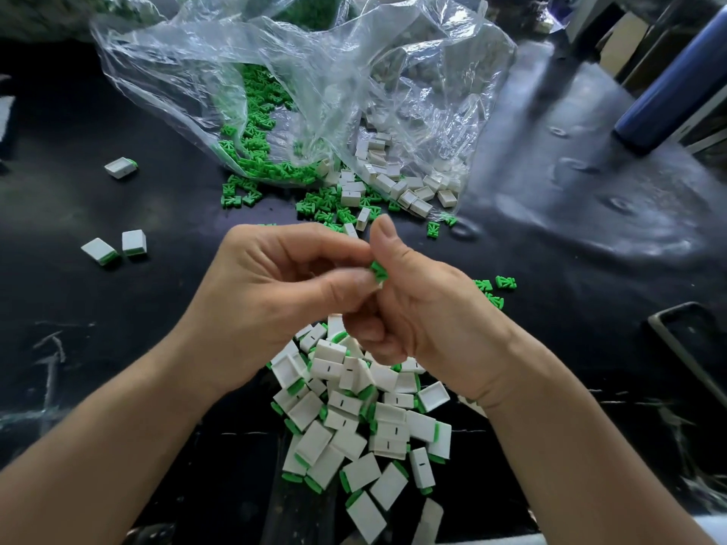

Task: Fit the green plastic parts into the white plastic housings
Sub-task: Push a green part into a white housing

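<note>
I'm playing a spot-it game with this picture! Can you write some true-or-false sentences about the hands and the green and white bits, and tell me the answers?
1. The left hand pinches a green part right beside the right hand. True.
2. The pile of finished housings lies inside the clear bag. False: it lies on the table, below the hands and outside the bag.
3. Loose green parts spill out of the bag's mouth onto the table. True.
4. The table is white. False: it is black.
</note>
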`<action>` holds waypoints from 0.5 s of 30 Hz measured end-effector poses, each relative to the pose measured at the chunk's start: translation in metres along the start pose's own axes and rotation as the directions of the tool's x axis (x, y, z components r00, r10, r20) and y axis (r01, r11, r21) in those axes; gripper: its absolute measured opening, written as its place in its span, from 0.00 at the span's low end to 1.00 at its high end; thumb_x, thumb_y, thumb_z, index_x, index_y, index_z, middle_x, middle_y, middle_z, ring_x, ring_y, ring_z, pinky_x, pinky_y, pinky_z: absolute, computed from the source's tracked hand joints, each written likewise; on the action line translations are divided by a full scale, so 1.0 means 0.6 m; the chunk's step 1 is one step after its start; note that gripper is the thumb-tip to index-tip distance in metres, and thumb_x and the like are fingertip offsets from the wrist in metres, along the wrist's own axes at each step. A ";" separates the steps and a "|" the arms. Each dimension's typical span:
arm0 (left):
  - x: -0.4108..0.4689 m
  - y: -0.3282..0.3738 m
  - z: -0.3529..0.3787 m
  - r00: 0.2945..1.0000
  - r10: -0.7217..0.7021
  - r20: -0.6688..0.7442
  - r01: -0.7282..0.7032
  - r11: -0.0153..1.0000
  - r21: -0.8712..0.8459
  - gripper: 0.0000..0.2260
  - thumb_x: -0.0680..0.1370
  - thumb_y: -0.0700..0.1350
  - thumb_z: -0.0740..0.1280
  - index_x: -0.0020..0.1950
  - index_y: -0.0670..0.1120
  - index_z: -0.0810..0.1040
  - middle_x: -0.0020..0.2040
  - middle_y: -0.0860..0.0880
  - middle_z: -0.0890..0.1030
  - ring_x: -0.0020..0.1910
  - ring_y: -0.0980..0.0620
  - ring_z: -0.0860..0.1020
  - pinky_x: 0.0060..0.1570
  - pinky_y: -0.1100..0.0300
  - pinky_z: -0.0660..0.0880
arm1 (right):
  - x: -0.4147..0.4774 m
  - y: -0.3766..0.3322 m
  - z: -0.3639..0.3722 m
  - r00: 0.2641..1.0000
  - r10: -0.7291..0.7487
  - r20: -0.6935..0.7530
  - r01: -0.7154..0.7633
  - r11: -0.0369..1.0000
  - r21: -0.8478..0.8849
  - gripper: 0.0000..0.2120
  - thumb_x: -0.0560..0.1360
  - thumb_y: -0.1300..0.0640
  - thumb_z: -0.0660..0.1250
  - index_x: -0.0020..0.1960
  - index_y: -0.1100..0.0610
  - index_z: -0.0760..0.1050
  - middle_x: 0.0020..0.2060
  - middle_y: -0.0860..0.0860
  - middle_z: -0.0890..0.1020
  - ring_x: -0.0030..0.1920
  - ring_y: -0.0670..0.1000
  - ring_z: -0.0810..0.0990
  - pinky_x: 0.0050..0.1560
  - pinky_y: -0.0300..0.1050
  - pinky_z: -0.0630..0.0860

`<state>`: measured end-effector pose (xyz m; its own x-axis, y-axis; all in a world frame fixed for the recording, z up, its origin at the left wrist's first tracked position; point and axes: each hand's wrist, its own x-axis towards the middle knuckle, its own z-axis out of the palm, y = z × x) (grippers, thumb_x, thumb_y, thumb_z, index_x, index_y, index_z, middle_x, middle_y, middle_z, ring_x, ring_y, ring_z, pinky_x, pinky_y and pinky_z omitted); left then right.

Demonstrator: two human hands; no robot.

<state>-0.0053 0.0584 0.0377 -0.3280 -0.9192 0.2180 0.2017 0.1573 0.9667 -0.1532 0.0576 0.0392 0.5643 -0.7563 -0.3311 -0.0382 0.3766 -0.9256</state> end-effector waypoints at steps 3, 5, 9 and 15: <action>0.000 -0.001 0.003 0.999 0.037 -0.003 -0.037 0.999 0.038 0.10 0.63 0.35 0.72 0.42 0.32 0.79 0.33 0.39 0.80 0.28 0.43 0.80 0.31 0.55 0.78 | -0.003 -0.002 0.008 0.998 -0.068 0.012 0.068 0.998 -0.013 0.26 0.71 0.32 0.49 0.35 0.45 0.78 0.24 0.42 0.68 0.26 0.43 0.64 0.26 0.35 0.60; 0.001 -0.005 0.000 0.999 0.033 -0.023 -0.032 0.998 0.055 0.07 0.65 0.35 0.69 0.40 0.32 0.79 0.32 0.40 0.80 0.27 0.40 0.78 0.30 0.50 0.78 | -0.001 -0.001 0.010 0.997 -0.071 0.018 0.072 0.997 -0.025 0.25 0.71 0.33 0.48 0.43 0.46 0.78 0.25 0.42 0.68 0.27 0.43 0.64 0.27 0.35 0.60; 0.002 -0.005 0.003 0.999 0.040 -0.022 -0.039 0.998 0.048 0.07 0.67 0.36 0.68 0.40 0.31 0.79 0.32 0.40 0.81 0.27 0.43 0.79 0.30 0.54 0.78 | -0.001 -0.001 0.013 0.996 -0.086 -0.009 0.086 0.995 -0.041 0.27 0.74 0.34 0.48 0.47 0.48 0.80 0.26 0.44 0.67 0.27 0.43 0.63 0.25 0.34 0.60; 0.001 -0.010 0.007 0.997 0.036 -0.065 -0.034 0.999 0.025 0.07 0.66 0.33 0.67 0.41 0.31 0.80 0.33 0.42 0.80 0.28 0.47 0.79 0.30 0.59 0.76 | 0.001 0.003 0.012 0.996 -0.079 -0.040 0.076 0.995 -0.068 0.32 0.68 0.35 0.50 0.45 0.64 0.71 0.25 0.46 0.63 0.27 0.45 0.58 0.24 0.33 0.57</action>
<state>-0.0105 0.0581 0.0326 -0.2596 -0.9346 0.2433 0.1892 0.1979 0.9618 -0.1472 0.0617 0.0385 0.5321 -0.8044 -0.2642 -0.0511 0.2809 -0.9584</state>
